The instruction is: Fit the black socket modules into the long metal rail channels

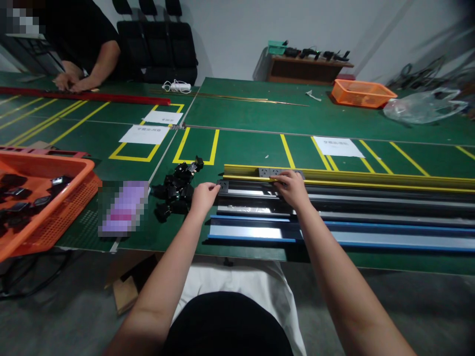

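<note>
My left hand (pixel 205 196) pinches a small black socket module (pixel 223 186) at the left end of a black channel (pixel 252 192). Behind it lies a long yellow channel (pixel 341 180) with grey-black socket modules (pixel 265 172) seated in it. My right hand (pixel 291 187) reaches over the black channel, its fingers closed at the yellow channel's near edge; what they grip is hidden. A pile of black socket modules (pixel 177 190) lies left of my left hand. Nearer my body is a blue-edged channel (pixel 252 231).
An orange basket (pixel 70 212) with black parts stands at left beside a blurred purple object (pixel 124 207). Paper labels (pixel 338 147) and yellow tape mark the green table (pixel 237 113). Across it, a co-worker (pixel 92 49) handles a red channel (pixel 122 97). Another orange basket (pixel 361 94) stands far right.
</note>
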`<action>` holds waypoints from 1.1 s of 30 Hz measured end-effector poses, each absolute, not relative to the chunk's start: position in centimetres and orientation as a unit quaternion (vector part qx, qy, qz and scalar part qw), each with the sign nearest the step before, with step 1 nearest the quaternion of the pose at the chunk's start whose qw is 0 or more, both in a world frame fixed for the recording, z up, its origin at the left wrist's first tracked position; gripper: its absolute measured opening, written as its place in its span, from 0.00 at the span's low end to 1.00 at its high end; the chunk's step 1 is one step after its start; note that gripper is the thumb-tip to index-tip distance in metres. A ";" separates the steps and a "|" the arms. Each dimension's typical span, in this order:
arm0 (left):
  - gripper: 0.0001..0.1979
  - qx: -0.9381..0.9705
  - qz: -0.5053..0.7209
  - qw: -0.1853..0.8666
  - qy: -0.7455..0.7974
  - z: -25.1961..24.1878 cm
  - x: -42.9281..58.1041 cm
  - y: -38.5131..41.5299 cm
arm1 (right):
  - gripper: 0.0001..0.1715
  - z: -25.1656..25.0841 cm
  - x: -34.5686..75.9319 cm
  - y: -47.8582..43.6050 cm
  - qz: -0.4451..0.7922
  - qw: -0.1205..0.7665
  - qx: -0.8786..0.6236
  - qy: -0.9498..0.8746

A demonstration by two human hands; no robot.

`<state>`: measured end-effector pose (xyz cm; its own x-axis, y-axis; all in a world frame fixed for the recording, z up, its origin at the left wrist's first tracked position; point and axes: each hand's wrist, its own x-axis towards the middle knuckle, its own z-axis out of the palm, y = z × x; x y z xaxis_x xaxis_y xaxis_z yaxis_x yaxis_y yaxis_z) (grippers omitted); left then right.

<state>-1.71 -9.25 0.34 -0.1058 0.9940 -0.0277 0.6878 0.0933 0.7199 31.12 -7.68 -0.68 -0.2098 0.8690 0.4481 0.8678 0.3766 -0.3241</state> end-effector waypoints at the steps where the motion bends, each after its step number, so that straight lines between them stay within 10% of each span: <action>1: 0.13 0.610 0.267 0.261 0.699 0.6 -1.9 -9.4 | 0.16 -0.7 31.1 -7.7 0.003 0.290 -0.558 -0.778; 33: 0.12 0.733 0.073 0.279 0.616 3.5 12.6 -7.6 | 0.17 -0.3 30.8 -7.9 0.007 0.294 -0.564 -0.772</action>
